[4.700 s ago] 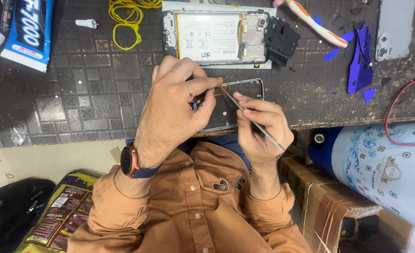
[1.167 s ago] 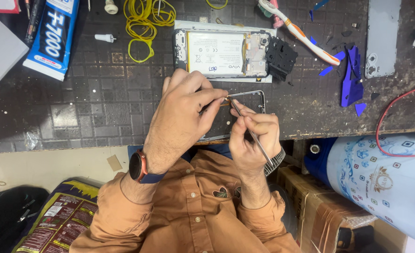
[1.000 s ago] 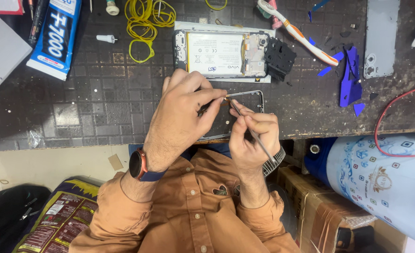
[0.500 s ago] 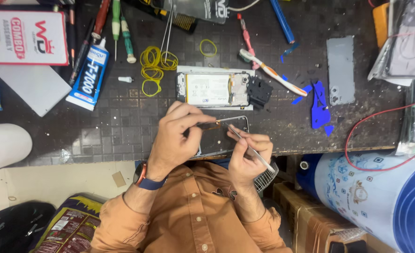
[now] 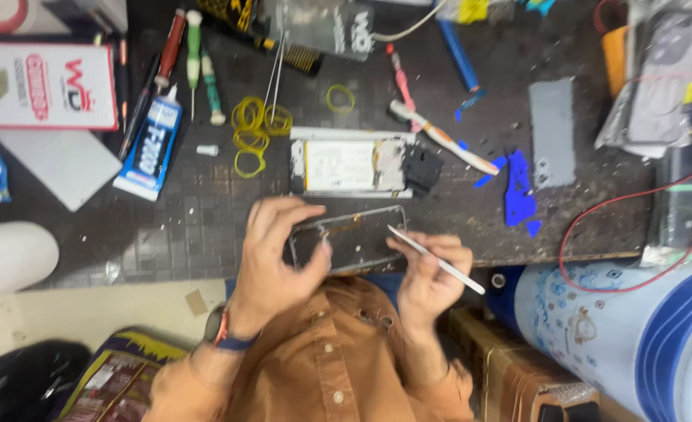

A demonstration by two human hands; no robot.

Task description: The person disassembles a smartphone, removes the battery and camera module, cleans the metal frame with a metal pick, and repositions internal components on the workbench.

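Note:
My left hand (image 5: pixel 272 258), with a watch on its wrist, grips a dark phone frame (image 5: pixel 358 238) at its left end, near the front edge of the dark bench. My right hand (image 5: pixel 428 277) pinches a slim pale metal tool (image 5: pixel 438 252) like a pen. The tool's tip sits at the frame's right edge. Just behind the frame lies an opened phone (image 5: pixel 351 166) with its pale battery showing and a black part at its right end.
Yellow rubber bands (image 5: pixel 252 129), a blue-and-white glue tube (image 5: pixel 149 144) and screwdrivers (image 5: pixel 194 55) lie at the back left. A toothbrush (image 5: pixel 440 141), blue plastic scraps (image 5: pixel 518 187), a grey back cover (image 5: pixel 553 133) and a red wire (image 5: pixel 596 215) are on the right. A blue-and-white drum (image 5: pixel 627 336) stands beside the bench.
The view has pulled back and shows more of the bench. My left fingers have shifted to the frame's left end. The tool tip has come off the frame's middle toward its right edge.

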